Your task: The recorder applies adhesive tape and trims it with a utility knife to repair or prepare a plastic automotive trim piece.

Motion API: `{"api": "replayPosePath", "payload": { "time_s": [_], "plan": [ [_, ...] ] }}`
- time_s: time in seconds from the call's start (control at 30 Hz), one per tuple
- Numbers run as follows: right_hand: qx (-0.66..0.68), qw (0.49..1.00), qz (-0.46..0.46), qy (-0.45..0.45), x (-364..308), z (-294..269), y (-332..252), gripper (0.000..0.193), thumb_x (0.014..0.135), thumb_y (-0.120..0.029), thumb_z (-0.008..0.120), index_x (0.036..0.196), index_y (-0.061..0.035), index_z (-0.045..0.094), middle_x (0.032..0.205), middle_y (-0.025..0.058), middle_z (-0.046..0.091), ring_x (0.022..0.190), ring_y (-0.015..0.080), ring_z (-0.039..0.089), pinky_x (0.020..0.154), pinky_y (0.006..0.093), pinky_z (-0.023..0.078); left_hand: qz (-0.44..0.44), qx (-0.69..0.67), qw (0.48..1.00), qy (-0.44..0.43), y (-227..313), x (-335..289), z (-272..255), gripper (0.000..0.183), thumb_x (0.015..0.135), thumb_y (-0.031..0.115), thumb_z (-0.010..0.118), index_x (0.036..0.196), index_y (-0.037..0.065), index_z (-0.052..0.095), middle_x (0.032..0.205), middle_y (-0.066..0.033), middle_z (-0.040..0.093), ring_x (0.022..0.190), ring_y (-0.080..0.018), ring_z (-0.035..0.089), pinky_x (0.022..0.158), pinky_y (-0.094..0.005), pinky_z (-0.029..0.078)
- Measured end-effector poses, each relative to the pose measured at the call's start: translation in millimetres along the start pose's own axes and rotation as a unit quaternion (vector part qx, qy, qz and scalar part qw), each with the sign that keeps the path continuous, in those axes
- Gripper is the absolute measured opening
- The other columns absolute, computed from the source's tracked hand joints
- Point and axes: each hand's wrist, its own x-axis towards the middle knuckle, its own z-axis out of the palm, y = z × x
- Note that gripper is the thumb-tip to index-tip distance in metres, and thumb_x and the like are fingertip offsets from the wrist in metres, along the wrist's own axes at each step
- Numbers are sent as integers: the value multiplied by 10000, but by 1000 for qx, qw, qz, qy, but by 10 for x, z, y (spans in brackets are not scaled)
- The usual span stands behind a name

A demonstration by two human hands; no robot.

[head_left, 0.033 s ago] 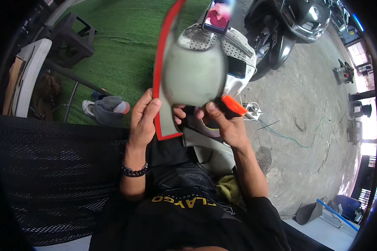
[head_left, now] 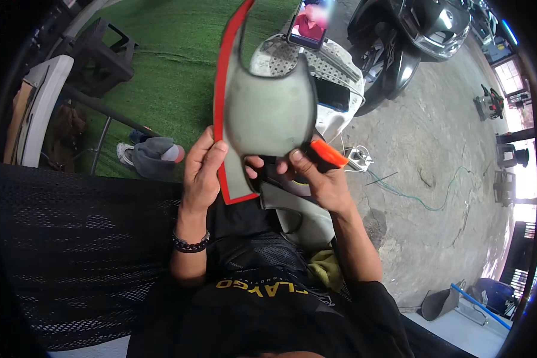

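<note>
Both of my hands hold up a curved grey-green panel (head_left: 268,113) with a dark rim and a U-shaped cut-out at its top. A red strip (head_left: 219,101) runs along its left side and lower left end. My left hand (head_left: 203,167) is closed on the lower left part, thumb on the front near the strip. The thumb of my right hand (head_left: 322,182) presses the lower right corner; its other fingers are partly hidden behind. Beside that hand, seemingly held in it, sticks out a flat bright orange piece (head_left: 328,154); its kind is unclear.
Beyond the panel stands a white perforated stool (head_left: 349,80) bearing an upright lit phone (head_left: 309,24) and a dark phone (head_left: 333,94). A dark scooter (head_left: 423,36) is behind. Another grey panel (head_left: 304,221) and a yellow-green cloth (head_left: 327,268) lie by my lap. Cables cross the right floor.
The panel has shifted slightly left and tilted, showing more of the dark phone behind it. My right hand and the orange piece have moved a little left; both hands keep their hold.
</note>
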Motion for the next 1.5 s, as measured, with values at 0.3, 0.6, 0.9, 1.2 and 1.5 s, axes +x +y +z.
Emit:
{"api": "replayPosePath", "payload": {
  "time_s": [0.3,0.6,0.9,1.2,1.5],
  "plan": [
    [18,999,-3,-26,-106,30,63,184,929,-152,506,1043,-11,536,807,33,608,683,73,515,621,215,430,65,27,997,-11,-88,0,-31,325,969,209,339,1057,-53,511,703,-135,589,521,-164,537,490,-267,459],
    [-5,999,31,-35,-152,34,-15,114,911,-121,534,867,-17,519,779,40,619,685,76,532,614,221,441,63,-15,998,21,-15,-50,-6,275,945,180,380,1019,-22,552,895,-71,604,709,-114,575,648,-248,486],
    [-38,997,28,-65,-179,52,-96,138,902,-91,542,811,-5,485,755,50,627,704,57,547,619,208,432,78,15,988,130,-22,-42,-21,231,911,181,462,962,-5,590,896,-16,592,827,-61,508,766,-208,405],
    [-48,994,31,-92,-147,77,-52,131,913,-110,532,831,-10,512,748,32,620,696,51,525,623,202,421,139,55,982,120,75,116,-101,142,912,126,475,821,51,554,740,94,458,684,-1,378,625,-164,321],
    [-58,992,59,-99,-105,53,-128,135,907,-104,537,818,-7,508,752,45,627,666,68,533,606,212,436,186,147,966,101,275,139,-81,185,920,137,454,950,18,592,771,30,551,722,-29,461,666,-162,362]
  ]
}}
